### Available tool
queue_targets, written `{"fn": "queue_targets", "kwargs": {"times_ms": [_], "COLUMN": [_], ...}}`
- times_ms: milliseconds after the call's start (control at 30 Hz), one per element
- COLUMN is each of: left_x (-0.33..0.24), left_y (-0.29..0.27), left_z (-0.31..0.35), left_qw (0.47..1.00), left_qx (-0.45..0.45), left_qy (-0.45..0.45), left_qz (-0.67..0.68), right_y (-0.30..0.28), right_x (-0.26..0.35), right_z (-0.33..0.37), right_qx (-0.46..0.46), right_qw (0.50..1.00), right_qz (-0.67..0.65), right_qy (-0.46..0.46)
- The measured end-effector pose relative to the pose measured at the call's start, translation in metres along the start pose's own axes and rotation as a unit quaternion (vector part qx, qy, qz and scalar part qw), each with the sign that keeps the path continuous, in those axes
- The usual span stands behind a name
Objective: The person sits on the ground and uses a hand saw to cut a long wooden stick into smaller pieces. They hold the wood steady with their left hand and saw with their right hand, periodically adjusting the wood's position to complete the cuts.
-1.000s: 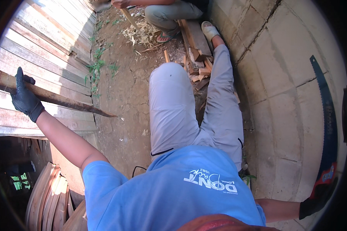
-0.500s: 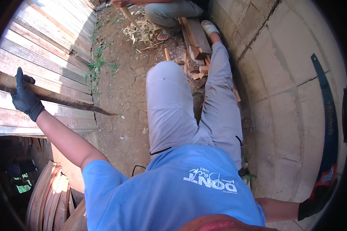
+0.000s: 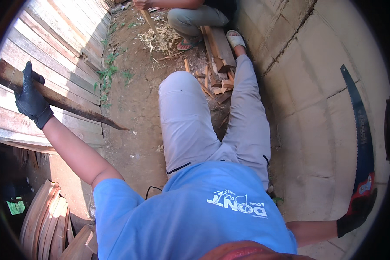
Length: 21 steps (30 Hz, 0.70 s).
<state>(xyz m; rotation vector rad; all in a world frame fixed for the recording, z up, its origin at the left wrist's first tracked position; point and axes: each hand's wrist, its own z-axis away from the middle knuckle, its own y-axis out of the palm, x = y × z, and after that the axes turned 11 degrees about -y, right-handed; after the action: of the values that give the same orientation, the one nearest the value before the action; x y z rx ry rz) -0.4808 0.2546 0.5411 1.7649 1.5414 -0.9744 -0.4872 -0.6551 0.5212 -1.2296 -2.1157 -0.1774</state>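
In a black glove, my left hand (image 3: 31, 97) reaches out at the left and is closed round a long brown pole (image 3: 80, 109) that looks like bamboo. One finger sticks up beside it. The pole slants down rightward, its thin end over the dirt ground. At the far right my right hand (image 3: 355, 221), also gloved in black, grips the red handle of a hand saw (image 3: 361, 130). The saw's dark blue toothed blade points up, in front of the block wall. Deep shade at the rim hides part of that hand.
A co-worker crouches at the top, one hand (image 3: 144, 4) on a wooden stick, beside a heap of shavings (image 3: 160, 40). A thick timber beam (image 3: 219, 45) and several offcuts (image 3: 225, 84) lie past my legs. A plank wall (image 3: 52, 47), block wall (image 3: 307, 112) and curved boards (image 3: 45, 221) flank me.
The saw has shifted slightly left in view, its tip a little lower. My left hand and the thick end of the pole sit a bit higher. Both grips are unchanged.
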Motion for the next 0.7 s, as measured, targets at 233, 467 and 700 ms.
{"fn": "queue_targets", "kwargs": {"times_ms": [233, 467, 700], "left_x": [0.009, 0.017, 0.014], "left_y": [-0.037, -0.049, -0.021], "left_z": [-0.012, -0.017, -0.015], "left_qw": [0.999, 0.998, 0.999], "left_qx": [0.011, 0.006, 0.009], "left_qy": [0.027, 0.049, 0.054], "left_qz": [0.046, 0.038, 0.0], "right_y": [0.005, -0.005, -0.012], "right_x": [0.009, -0.002, -0.001], "right_z": [0.005, 0.01, 0.003], "right_qx": [0.026, 0.073, 0.055], "right_qw": [0.984, 0.962, 0.979], "right_qz": [0.166, 0.205, 0.163], "right_qy": [-0.054, -0.162, -0.111]}}
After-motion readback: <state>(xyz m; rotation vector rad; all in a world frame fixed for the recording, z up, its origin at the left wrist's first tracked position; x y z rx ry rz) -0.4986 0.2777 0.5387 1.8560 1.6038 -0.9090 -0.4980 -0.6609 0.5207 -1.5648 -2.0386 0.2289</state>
